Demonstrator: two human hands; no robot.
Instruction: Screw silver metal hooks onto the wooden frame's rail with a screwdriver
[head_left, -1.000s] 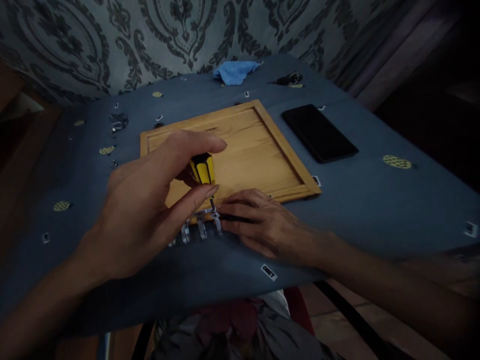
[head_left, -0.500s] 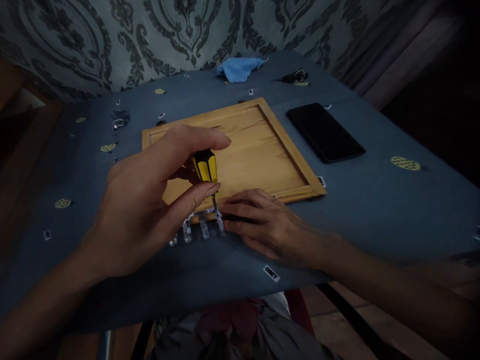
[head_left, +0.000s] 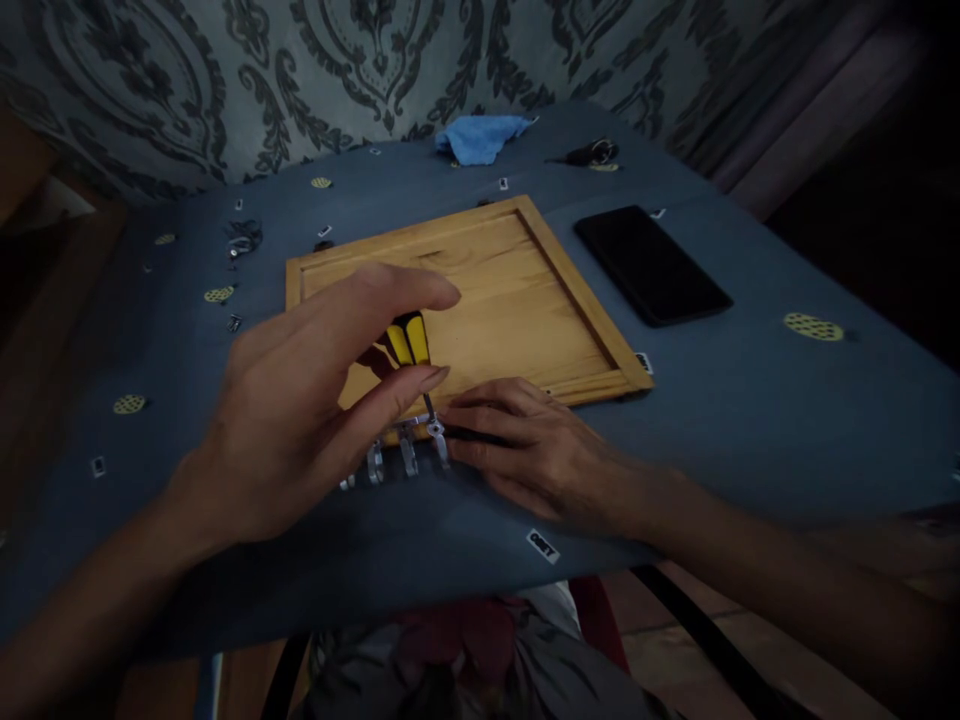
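Observation:
My left hand (head_left: 300,400) is closed around the yellow-and-black handle of a screwdriver (head_left: 409,342), with thumb and index finger on either side of it. The thin shaft points down, its tip at a hole in a metal hook rack (head_left: 407,450) along the front edge of a wooden framed panel (head_left: 480,285). Several silver hooks hang off that edge toward me. Beside the screwdriver tip, my right hand (head_left: 536,445) presses on the panel's front edge and the rack's right end, fingers bent and close together. Its fingers hide what lies beneath them.
A black phone (head_left: 651,265) lies right of the panel on the blue tablecloth (head_left: 750,420). Behind are a blue cloth (head_left: 480,138) and a dark object with a thin tip (head_left: 591,153). Small metal pieces (head_left: 244,237) lie at the left. A patterned wall (head_left: 375,60) borders the table's back.
My left hand has turned slightly, and the screwdriver handle shows a different face and sits a little lower between the fingers. My right hand and the panel stay in place.

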